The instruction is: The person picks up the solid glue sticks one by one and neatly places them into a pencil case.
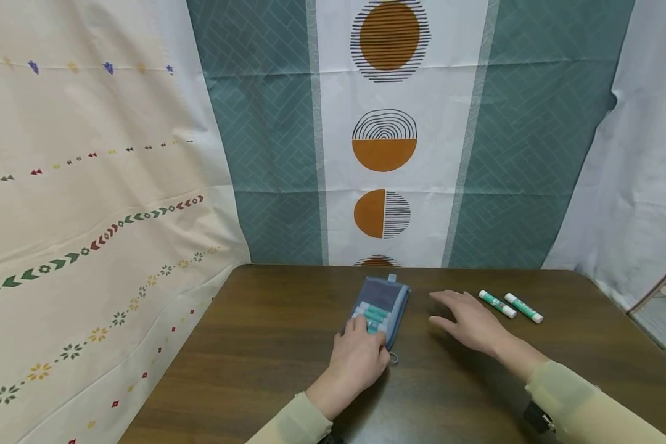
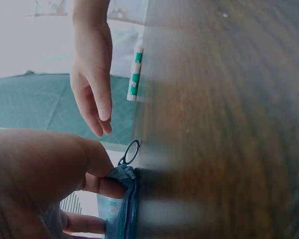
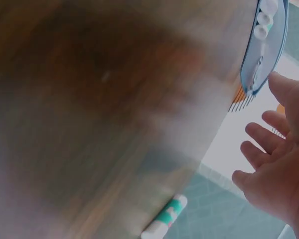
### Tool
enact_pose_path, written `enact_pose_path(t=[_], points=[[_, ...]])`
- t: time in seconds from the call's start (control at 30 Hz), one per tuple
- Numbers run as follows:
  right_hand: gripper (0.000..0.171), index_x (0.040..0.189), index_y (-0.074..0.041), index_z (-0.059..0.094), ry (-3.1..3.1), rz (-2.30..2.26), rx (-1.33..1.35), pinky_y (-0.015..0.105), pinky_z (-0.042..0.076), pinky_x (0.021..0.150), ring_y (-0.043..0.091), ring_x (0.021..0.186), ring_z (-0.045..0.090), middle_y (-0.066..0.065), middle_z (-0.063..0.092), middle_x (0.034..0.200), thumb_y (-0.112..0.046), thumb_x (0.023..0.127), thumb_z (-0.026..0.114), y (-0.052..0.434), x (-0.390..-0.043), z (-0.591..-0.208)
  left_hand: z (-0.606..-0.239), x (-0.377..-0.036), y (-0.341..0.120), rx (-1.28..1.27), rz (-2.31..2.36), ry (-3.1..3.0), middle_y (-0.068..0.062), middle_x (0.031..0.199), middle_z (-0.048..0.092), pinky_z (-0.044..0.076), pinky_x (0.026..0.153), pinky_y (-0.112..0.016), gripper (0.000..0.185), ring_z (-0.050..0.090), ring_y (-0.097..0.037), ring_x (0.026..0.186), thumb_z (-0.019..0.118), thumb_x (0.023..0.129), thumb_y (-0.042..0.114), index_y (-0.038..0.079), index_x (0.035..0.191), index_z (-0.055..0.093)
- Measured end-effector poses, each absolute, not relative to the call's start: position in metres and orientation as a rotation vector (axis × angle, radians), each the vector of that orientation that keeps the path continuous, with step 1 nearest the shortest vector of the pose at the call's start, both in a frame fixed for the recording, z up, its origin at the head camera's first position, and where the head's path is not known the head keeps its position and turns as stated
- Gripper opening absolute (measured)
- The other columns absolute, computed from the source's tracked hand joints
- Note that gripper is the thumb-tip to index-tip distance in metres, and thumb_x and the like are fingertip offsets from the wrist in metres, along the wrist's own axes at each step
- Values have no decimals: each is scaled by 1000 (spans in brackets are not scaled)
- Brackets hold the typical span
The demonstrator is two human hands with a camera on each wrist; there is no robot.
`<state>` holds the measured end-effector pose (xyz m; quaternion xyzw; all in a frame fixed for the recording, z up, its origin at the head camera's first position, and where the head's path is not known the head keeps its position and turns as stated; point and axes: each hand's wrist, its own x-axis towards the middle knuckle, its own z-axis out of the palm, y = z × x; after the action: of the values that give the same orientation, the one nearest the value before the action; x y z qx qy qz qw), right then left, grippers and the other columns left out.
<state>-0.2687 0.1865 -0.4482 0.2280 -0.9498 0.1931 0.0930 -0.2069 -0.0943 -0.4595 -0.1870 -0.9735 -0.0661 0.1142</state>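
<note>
Two bare hands low over the near middle, forearms in pale sleeves.

The left hand (image 1: 361, 361) lies palm down at the centre, its fingers (image 2: 102, 186) curled and pressing down, the forearm running back to the near edge. The right hand (image 1: 468, 324) hovers just to its right, palm down, fingers (image 3: 256, 154) straight and spread, pointing left and far, holding nothing. The two hands are near one another but apart.

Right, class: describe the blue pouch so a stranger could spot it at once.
Start at the dark brown wooden table, in front of the teal patterned curtain. Near its middle lies the blue fabric zip pouch, with the left hand holding its near end. Unlike the two loose green-and-white glue sticks to its right, it is flat, soft and holds sticks inside.
</note>
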Motion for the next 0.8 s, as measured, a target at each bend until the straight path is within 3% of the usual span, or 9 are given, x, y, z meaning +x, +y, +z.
enact_pose_path(t=[0.8], points=[[63,152,6,59,-2799,502,577,75,33,116,54,144,51,33,57,153,-33,105,77,251,-264,-449,-460,-207,-94,-542,-206,-2859,-15,114,59,56,80,-56,21,57,-31,106,71,102,33,25,118,84]])
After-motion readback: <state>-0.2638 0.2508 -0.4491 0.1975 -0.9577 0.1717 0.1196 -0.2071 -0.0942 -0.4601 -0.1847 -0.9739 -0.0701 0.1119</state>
